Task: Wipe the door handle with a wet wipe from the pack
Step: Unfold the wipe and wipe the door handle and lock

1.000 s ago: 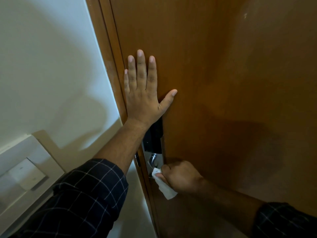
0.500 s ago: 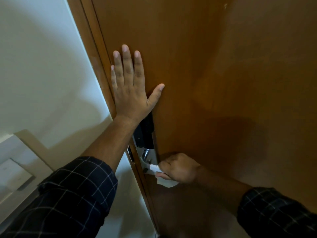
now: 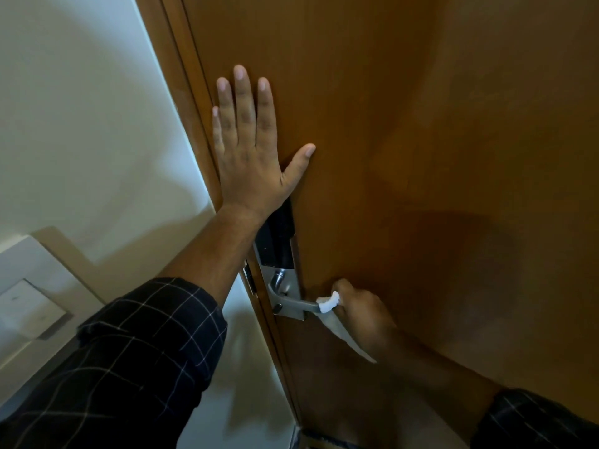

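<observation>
The left hand (image 3: 249, 157) lies flat on the brown wooden door (image 3: 421, 124), fingers spread. At its five o'clock, the right hand (image 3: 363, 314) clamps a white wet wipe (image 3: 329, 303) around the silver metal lever handle (image 3: 291, 298).

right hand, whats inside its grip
The right hand is closed around a white wet wipe at the free end of the metal door handle. The handle's tip is covered by wipe and fingers, so unseen.

The right hand (image 3: 363, 314) and wet wipe (image 3: 329, 303) cover the door handle's (image 3: 291, 298) outer end. The left wrist hides the black lock panel's (image 3: 277, 241) top.
</observation>
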